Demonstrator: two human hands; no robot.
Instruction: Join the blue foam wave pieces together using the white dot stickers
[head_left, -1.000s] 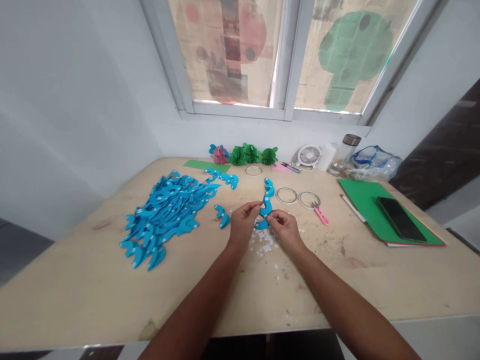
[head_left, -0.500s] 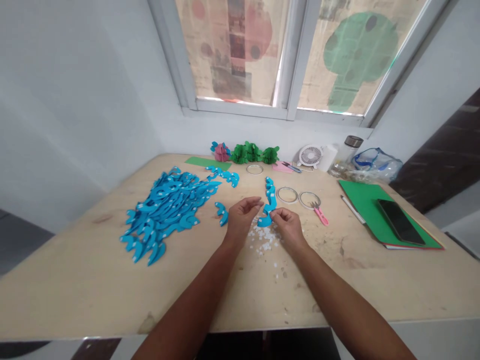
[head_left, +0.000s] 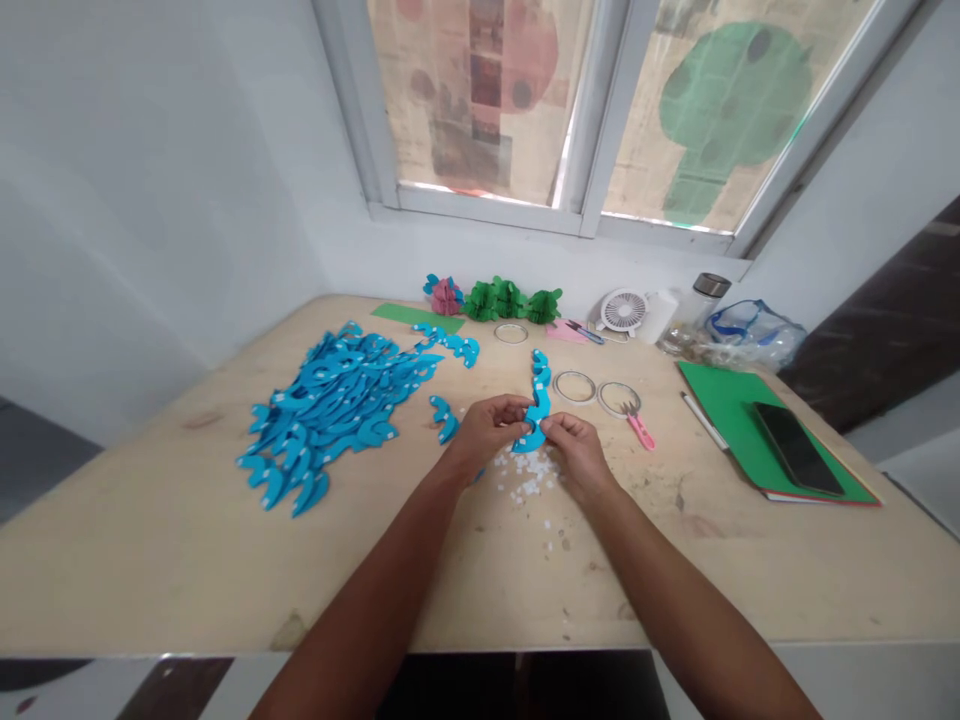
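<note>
A curved blue paper piece (head_left: 535,437) with small white squares lies between my two hands, in line with more blue pieces (head_left: 541,373) beyond it. My left hand (head_left: 487,432) has its fingers closed at the left edge of this piece. From the right, my right hand (head_left: 574,444) pinches the piece's edge. Small white paper bits (head_left: 531,474) are scattered on the table just below. Another blue piece (head_left: 444,418) lies left of my left hand, and a large heap of blue pieces (head_left: 337,390) covers the table's left part.
Tape rolls (head_left: 575,387) and pink-handled snips (head_left: 642,432) lie right of my hands. A phone (head_left: 796,447) rests on green sheets (head_left: 720,385). Green paper shapes (head_left: 506,298), a small fan (head_left: 624,311) and a bottle (head_left: 705,298) stand along the wall.
My left hand has moved slightly right and now meets the blue piece's left edge. The camera view has shifted a little.
</note>
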